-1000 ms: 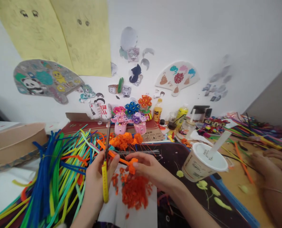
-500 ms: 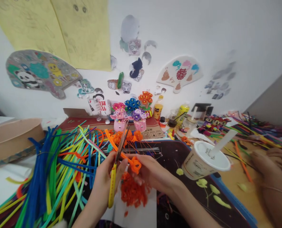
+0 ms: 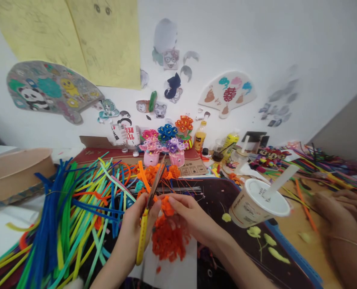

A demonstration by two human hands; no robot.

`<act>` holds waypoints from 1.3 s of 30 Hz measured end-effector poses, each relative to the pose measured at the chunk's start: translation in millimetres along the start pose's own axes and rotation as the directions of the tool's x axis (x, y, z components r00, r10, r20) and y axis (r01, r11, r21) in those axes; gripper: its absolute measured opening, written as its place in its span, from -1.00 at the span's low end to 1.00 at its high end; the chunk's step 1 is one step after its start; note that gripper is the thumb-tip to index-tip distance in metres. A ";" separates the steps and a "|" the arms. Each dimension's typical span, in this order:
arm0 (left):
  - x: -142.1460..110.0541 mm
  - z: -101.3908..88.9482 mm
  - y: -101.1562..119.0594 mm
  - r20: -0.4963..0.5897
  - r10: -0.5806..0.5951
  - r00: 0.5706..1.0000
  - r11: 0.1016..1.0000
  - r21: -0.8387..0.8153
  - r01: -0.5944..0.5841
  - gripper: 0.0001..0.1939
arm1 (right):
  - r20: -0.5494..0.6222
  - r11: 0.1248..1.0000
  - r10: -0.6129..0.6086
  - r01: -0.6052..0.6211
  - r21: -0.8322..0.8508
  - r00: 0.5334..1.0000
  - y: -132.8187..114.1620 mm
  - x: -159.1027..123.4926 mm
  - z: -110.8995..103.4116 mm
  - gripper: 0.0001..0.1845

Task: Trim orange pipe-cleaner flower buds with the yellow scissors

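My left hand is closed around yellow-handled scissors, blades pointing up and away. The same hand pinches an orange pipe cleaner, whose free end sticks up beside the blades. At its other end the pipe cleaner is bent into a small looped orange piece. My right hand pinches that looped piece, its fingers partly covering it. Below both hands, a heap of orange pipe-cleaner pieces lies on a white sheet. Finished-looking orange blossoms on thin stems lie just beyond my hands.
Loose coloured pipe cleaners spread across the left. A paper cup with a straw stands on the dark mat at right. Small potted pipe-cleaner flowers and bottles line the back. Another person's hands are at far right.
My right fingers have shifted up and over the looped orange piece, which now sits slightly higher and closer to my left hand. The scissors stay in my left hand.
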State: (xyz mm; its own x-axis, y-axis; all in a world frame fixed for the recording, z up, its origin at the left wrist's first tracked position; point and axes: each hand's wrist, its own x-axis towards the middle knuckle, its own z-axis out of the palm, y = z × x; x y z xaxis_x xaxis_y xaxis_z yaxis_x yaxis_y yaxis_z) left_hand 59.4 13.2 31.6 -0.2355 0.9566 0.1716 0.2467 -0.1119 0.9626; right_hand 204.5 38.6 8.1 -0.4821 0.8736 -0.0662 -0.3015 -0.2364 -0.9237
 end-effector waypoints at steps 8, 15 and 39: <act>4.9 -5.3 -24.1 0.219 0.054 0.974 0.985 0.147 -0.088 -0.76 | 0.016 0.943 -0.040 0.043 -0.329 0.999 -8.6 -4.5 -5.0 -0.58; 3.7 -6.0 -23.4 0.295 0.086 0.952 0.967 0.207 -0.151 -0.75 | 0.028 0.911 -0.118 0.119 -0.395 0.993 -6.1 -2.9 -5.3 -0.66; 4.6 -20.5 -20.0 0.183 -0.011 0.983 0.900 0.431 -0.070 -0.54 | -0.067 0.945 -0.181 0.192 0.265 0.981 -7.3 1.3 -1.7 -0.66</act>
State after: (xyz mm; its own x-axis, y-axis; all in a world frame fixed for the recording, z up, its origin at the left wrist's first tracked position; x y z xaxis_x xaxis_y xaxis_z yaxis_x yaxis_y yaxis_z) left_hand 34.2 14.3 17.5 -0.0626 0.9908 0.1197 0.6438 -0.0516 0.7635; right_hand 207.5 42.2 14.2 -0.3632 0.9285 0.0770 -0.5955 -0.1678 -0.7856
